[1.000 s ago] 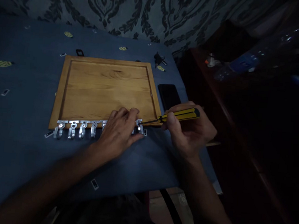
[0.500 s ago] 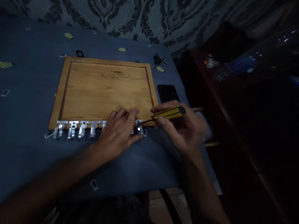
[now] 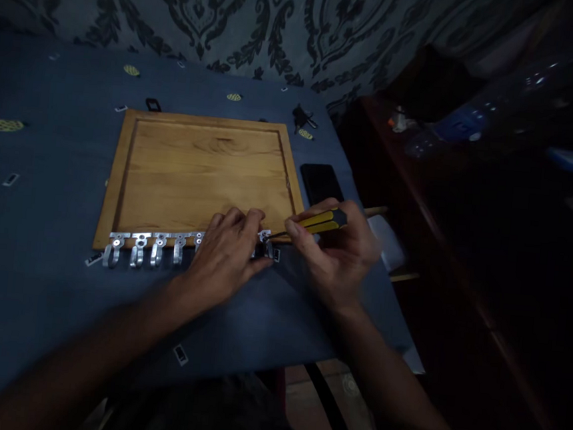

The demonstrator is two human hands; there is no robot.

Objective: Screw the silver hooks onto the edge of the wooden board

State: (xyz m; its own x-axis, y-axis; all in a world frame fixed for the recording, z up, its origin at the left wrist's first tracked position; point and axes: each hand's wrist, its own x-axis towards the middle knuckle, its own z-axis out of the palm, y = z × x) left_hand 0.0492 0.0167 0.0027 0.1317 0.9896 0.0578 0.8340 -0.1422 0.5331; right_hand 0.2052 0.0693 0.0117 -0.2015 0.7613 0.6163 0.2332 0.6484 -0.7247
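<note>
four shiny metal hooks [image 3: 158, 249] show in a row to the left of the left hand [image 3: 225, 253], along the near edge of a framed wooden board [image 3: 210, 175]; that hand covers the next part of the row, and an end hook [image 3: 269, 250] shows just past it, by the board's near right corner. the board lies flat on a table [image 3: 49, 288] with a blue, fruit-printed cloth, between the table's far and near edges. the left hand rests bent over the row, fingers on the wood, thumb low by the end hook; whether it pinches anything i cannot tell. the right hand [image 3: 340, 256] is closed around a yellow and black screwdriver [image 3: 323, 220], held aslant, its shaft running left to the end hook; the tip is too small to make out. a dark phone [image 3: 321, 181] lies between the board and the table's right edge, near the right hand. a small black item [image 3: 304, 117] lies toward the table's far right corner. past the table's right edge, a clear bottle [image 3: 462, 125] shows on dark red furniture [image 3: 414, 179].
</note>
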